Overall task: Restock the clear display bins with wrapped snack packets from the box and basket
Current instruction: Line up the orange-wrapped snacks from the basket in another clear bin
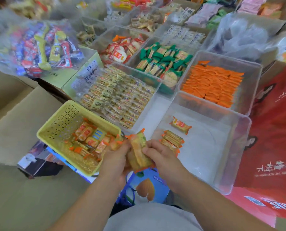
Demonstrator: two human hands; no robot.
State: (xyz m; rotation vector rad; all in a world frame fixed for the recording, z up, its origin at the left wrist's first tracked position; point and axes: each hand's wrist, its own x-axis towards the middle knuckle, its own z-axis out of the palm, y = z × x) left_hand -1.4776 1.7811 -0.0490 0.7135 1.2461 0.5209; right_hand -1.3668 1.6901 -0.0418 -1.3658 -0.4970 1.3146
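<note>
Orange-wrapped packets are gripped as one stack between left hand and right hand, just beside the yellow basket and short of the near-empty clear bin. Risk: loose stack fans apart, dropping packets outside the bin.

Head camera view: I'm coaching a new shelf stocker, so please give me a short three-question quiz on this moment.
1. True or false: the yellow basket is empty.
2. The nearest clear bin holds: A) nothing; B) a few cracker packets; C) green packets to the brim.
3. What do the left hand and right hand grip together?
Key: 1 false; 2 B; 3 a stack of wrapped cracker packets.
</note>
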